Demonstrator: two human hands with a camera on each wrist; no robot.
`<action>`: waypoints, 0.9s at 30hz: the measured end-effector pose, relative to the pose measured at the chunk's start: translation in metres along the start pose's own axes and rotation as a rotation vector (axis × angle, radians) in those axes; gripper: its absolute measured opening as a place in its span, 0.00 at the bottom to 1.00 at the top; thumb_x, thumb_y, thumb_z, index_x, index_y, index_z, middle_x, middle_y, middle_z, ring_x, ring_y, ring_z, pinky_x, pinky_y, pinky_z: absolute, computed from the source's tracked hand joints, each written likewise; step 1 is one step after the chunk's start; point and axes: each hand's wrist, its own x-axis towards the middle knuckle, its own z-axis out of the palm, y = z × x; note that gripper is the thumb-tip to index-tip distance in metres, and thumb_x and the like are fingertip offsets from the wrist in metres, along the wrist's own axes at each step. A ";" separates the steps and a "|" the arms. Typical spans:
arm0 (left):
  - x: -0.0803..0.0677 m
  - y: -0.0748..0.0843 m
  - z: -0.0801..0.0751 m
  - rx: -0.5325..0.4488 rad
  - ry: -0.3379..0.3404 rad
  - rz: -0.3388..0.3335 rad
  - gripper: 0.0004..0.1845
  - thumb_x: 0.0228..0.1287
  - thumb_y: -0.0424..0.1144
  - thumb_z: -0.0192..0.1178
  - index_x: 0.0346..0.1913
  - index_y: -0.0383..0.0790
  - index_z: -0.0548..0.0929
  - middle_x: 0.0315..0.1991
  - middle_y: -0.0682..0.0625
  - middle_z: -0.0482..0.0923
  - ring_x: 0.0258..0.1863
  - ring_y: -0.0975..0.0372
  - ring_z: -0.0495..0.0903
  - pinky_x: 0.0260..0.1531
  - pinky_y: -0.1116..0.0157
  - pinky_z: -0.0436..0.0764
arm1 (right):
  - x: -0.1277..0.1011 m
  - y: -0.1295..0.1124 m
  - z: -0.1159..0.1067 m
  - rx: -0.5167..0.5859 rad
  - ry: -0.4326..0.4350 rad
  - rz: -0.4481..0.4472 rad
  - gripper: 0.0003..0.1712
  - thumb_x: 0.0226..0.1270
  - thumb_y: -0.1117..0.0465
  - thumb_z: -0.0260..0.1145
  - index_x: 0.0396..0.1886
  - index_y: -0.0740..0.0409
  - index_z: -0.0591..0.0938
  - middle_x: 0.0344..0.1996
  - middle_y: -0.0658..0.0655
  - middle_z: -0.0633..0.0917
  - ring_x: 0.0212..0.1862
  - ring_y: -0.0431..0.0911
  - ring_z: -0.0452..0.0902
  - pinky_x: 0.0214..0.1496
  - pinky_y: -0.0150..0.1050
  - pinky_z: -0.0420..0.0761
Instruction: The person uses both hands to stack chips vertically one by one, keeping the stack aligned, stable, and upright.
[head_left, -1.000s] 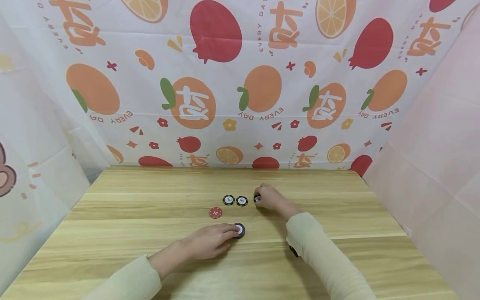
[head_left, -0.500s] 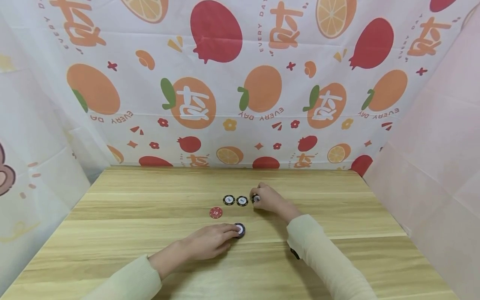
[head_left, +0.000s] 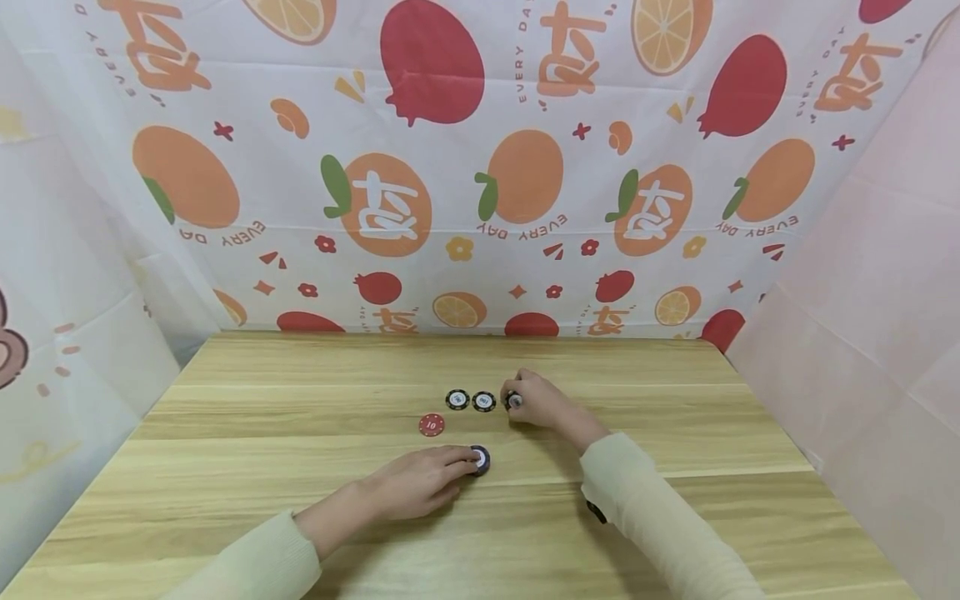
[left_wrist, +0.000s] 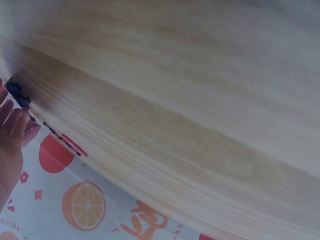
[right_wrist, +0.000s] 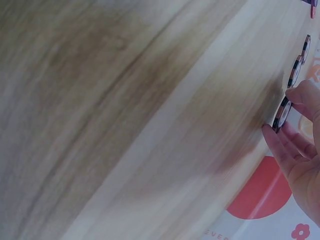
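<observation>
My right hand (head_left: 538, 398) pinches a black-edged poker chip (right_wrist: 283, 114) with a white centre between thumb and fingertips, low at the tabletop. Just left of it, two similar black poker chips lie flat side by side, the nearer one (head_left: 483, 402) and the farther one (head_left: 457, 400). A red poker chip (head_left: 431, 425) marked 10 lies in front of them, to the left. Nearer to me, the fingers of my left hand (head_left: 420, 482) hold a short stack of dark poker chips (head_left: 483, 461). The left wrist view catches this stack (left_wrist: 18, 92) edge-on by the fingertips.
The wooden table (head_left: 300, 400) runs back to a fruit-printed cloth (head_left: 465, 167), with pale cloths on the left (head_left: 67, 292) and right (head_left: 862, 292). A small dark object (head_left: 596, 511) shows at the underside of the right sleeve.
The right hand has moved its chip slightly left, then a touch back toward me. The right sleeve has shifted a little right and nearer. The left hand and its stack stay put.
</observation>
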 end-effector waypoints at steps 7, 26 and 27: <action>0.000 0.001 0.000 0.007 0.026 0.023 0.19 0.61 0.36 0.58 0.55 0.34 0.76 0.56 0.44 0.71 0.56 0.55 0.71 0.55 0.61 0.71 | -0.004 -0.002 -0.001 0.023 0.001 -0.020 0.14 0.51 0.65 0.67 0.41 0.55 0.81 0.34 0.52 0.72 0.35 0.43 0.69 0.39 0.35 0.75; 0.000 0.003 -0.001 0.013 0.033 0.028 0.19 0.61 0.35 0.58 0.55 0.33 0.76 0.56 0.44 0.71 0.56 0.56 0.70 0.55 0.62 0.70 | -0.016 -0.045 -0.006 0.067 -0.050 -0.179 0.14 0.53 0.66 0.66 0.42 0.57 0.83 0.36 0.52 0.73 0.38 0.42 0.71 0.39 0.28 0.74; -0.001 0.002 0.000 0.014 0.039 0.032 0.19 0.61 0.36 0.58 0.55 0.33 0.76 0.56 0.44 0.71 0.56 0.56 0.70 0.55 0.62 0.70 | -0.017 -0.047 -0.006 0.063 -0.058 -0.174 0.14 0.53 0.66 0.66 0.42 0.56 0.83 0.36 0.52 0.73 0.38 0.41 0.71 0.40 0.27 0.74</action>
